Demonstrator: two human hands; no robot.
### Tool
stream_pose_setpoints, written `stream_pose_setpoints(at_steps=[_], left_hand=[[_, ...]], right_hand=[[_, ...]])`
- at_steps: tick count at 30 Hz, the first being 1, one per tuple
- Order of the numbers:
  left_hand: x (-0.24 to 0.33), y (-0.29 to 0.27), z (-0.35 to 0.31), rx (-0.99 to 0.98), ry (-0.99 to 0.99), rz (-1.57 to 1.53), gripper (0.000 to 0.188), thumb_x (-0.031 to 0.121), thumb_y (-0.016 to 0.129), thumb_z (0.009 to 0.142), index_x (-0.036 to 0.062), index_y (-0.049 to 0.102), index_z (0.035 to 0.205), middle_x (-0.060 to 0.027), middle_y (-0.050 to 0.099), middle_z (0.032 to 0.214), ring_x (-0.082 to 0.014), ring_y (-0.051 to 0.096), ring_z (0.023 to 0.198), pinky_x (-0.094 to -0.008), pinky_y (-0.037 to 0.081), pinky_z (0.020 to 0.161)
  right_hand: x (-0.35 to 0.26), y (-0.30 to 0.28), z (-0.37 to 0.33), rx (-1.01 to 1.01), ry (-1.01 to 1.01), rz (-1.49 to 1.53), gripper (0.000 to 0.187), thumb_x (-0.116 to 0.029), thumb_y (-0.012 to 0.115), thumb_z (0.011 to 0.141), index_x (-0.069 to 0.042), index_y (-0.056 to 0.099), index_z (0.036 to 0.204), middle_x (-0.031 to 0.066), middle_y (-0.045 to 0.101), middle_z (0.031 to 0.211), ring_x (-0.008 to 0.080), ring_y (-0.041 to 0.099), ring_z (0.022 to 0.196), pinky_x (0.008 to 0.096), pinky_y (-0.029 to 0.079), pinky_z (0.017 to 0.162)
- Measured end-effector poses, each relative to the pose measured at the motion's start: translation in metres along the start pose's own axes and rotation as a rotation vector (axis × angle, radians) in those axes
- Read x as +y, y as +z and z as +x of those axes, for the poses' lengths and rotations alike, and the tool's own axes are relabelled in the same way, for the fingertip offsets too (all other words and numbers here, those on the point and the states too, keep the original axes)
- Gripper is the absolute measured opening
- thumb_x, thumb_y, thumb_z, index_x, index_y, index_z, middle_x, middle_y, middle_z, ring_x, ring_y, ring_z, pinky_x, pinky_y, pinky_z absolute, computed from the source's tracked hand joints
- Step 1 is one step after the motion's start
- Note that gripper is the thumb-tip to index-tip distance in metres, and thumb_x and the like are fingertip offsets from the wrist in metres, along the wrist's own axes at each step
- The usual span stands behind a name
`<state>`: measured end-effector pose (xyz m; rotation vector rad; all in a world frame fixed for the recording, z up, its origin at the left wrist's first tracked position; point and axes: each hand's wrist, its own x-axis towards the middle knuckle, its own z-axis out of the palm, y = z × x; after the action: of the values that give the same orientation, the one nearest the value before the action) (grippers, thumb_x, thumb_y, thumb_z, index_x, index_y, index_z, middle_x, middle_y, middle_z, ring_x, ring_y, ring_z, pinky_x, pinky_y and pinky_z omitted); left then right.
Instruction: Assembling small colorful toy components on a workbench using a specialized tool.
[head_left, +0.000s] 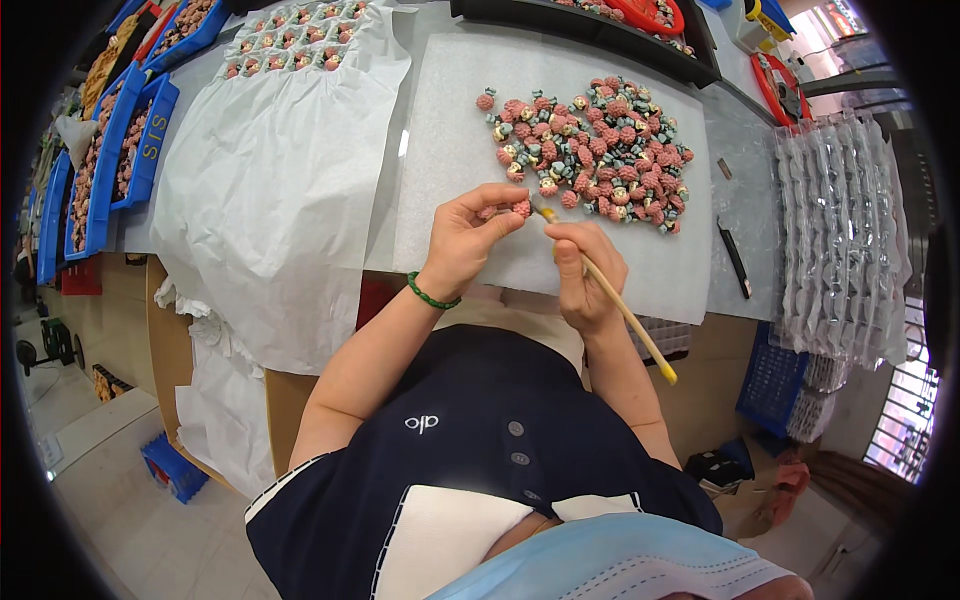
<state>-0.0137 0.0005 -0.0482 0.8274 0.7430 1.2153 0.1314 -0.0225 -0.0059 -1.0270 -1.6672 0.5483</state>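
My left hand (466,238), a green bead bracelet (433,291) at its wrist, pinches a small pink-haired figurine (521,208) over the near edge of the white foam sheet (450,120). In my right hand (590,268) is a thin paintbrush (632,322) with a pale wooden handle, held like a pen. Its tip meets or nearly touches the figurine; the exact contact is too small to tell. Just beyond both hands lies a loose pile of similar pink and grey-green figurines (610,150) on the sheet.
Rows of figurines stand on white paper (280,150) at the left. Blue bins (150,140) of small parts line the far left. A black tray (590,30) sits at the back. Right of the sheet are a black pen-like tool (733,258) and stacked clear plastic trays (835,230).
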Motion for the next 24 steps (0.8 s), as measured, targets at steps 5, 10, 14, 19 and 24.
stream_pose_setpoints(at_steps=[5,10,14,19,24], left_hand=[[-0.002,-0.001,0.001,0.006,0.004,-0.003,0.027,-0.006,0.057,0.077,-0.0032,0.056,0.104,-0.0062,0.058,0.098,-0.0102,0.054,0.088,-0.0214,0.044,0.079],[0.002,-0.002,0.003,-0.045,-0.08,-0.03,0.026,-0.005,0.057,0.078,-0.003,0.055,0.104,-0.0056,0.058,0.096,-0.0099,0.054,0.089,-0.022,0.044,0.079],[0.002,-0.003,0.003,-0.117,-0.142,-0.046,0.027,-0.001,0.055,0.081,-0.0023,0.052,0.108,-0.0064,0.056,0.098,-0.0107,0.053,0.089,-0.0228,0.044,0.079],[0.005,0.002,0.002,-0.131,-0.246,-0.4,0.032,0.006,0.046,0.087,0.0002,0.04,0.118,-0.0107,0.05,0.11,-0.0145,0.051,0.096,-0.0261,0.041,0.086],[0.006,0.008,0.004,-0.089,-0.18,-0.226,0.032,0.008,0.043,0.089,0.0004,0.037,0.119,-0.0127,0.048,0.115,-0.0172,0.049,0.103,-0.0293,0.039,0.088]], right_hand=[[0.015,-0.015,-0.015,-0.161,0.118,0.121,0.014,-0.012,0.049,0.087,-0.001,0.055,0.081,0.0082,0.054,0.065,0.0142,0.048,0.054,0.0241,0.037,0.048],[0.019,0.005,-0.007,0.1,0.147,0.136,0.012,-0.005,0.053,0.085,0.0,0.046,0.093,0.0137,0.059,0.091,0.0156,0.056,0.08,0.0254,0.046,0.071],[0.034,0.013,-0.009,0.025,0.064,0.082,0.025,0.002,0.064,0.075,-0.002,0.043,0.087,0.0138,0.057,0.097,0.016,0.055,0.088,0.0268,0.044,0.081],[0.038,0.01,-0.013,0.101,0.225,0.282,0.028,0.003,0.065,0.074,-0.003,0.043,0.089,0.0123,0.056,0.095,0.0152,0.054,0.09,0.027,0.043,0.082],[0.038,0.007,-0.01,0.079,0.237,0.484,0.028,0.005,0.065,0.073,-0.003,0.042,0.088,0.0121,0.057,0.093,0.0138,0.055,0.087,0.0252,0.046,0.077]])
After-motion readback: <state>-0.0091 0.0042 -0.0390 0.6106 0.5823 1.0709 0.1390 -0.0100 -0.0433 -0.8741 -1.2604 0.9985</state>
